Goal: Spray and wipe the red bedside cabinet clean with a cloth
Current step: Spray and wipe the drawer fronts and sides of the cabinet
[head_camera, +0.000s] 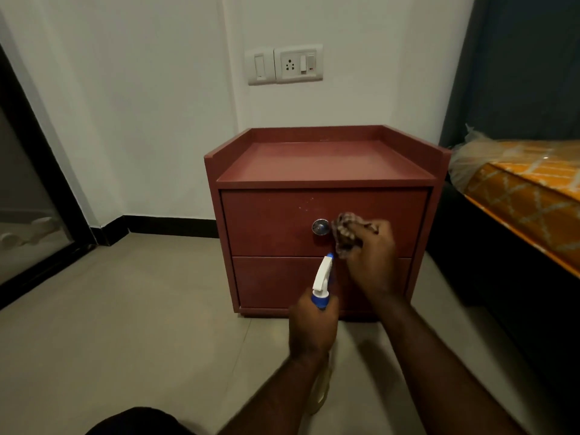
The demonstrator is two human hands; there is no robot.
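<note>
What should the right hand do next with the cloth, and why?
Probably sweep the brown patterned cloth up-left past the round silver knob: the right hand holds it right of the knob, and pale droplets dot the red cabinet's upper drawer there.

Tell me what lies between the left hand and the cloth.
Head view: the spray bottle, gripped by the left hand, its nozzle just below the cloth.

White wall (141, 105) with switch plate (284, 64), grey tiled floor (141, 309), orange mattress (527, 199), perhaps a glass door (22, 199).
</note>
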